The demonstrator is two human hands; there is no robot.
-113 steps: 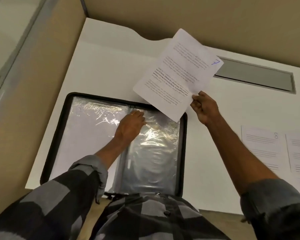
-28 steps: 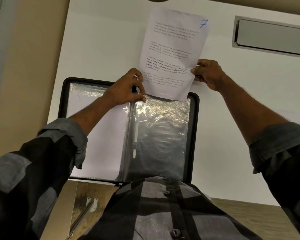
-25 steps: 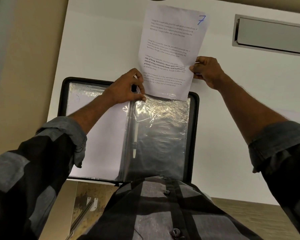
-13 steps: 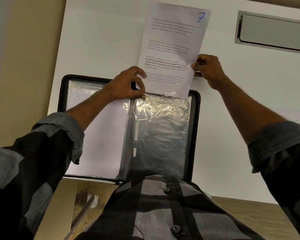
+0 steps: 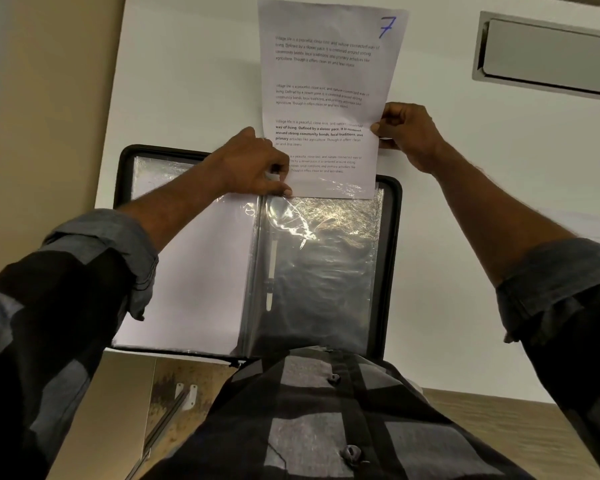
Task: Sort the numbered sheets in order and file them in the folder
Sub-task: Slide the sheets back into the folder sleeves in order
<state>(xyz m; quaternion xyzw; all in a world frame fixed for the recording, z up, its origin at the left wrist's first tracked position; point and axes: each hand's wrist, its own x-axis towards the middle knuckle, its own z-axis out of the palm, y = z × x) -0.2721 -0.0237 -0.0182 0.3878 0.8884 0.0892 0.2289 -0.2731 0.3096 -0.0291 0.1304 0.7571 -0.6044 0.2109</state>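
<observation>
We look down on a black zip folder (image 5: 391, 258) lying open on the white table (image 5: 187, 81), its near edge at the table's edge against our checked shirt (image 5: 309, 427). The folder holds clear plastic pockets on both sides of its spine. The left-hand pocket (image 5: 201, 271) contains a white sheet, blank side up, that fills nearly the whole pocket. The right-hand pocket (image 5: 323, 278) shows only dark, wrinkled plastic with glare across its upper part; we can make out no paper in its body. A thin white strip (image 5: 271, 271) runs along the spine between the two pockets; we cannot tell what it is.

The sheet marked 7 (image 5: 326, 98) in blue ink stands lengthwise beyond the folder's far edge, printed side facing us, with the number at its far right corner. Its lowest margin sits at the mouth of the right-hand pocket, where plastic glints over the paper, so only that bottom strip is inside.

Our left hand (image 5: 253, 168) pinches the pocket's top edge at the corner beside the spine, fingers curled down over the sheet's lower left corner. Our right hand (image 5: 407, 133) pinches the sheet's right edge between thumb and curled fingers, over bare table.

A recessed metal hatch (image 5: 548, 53) is set into the table at the far right, well apart from the folder.
</observation>
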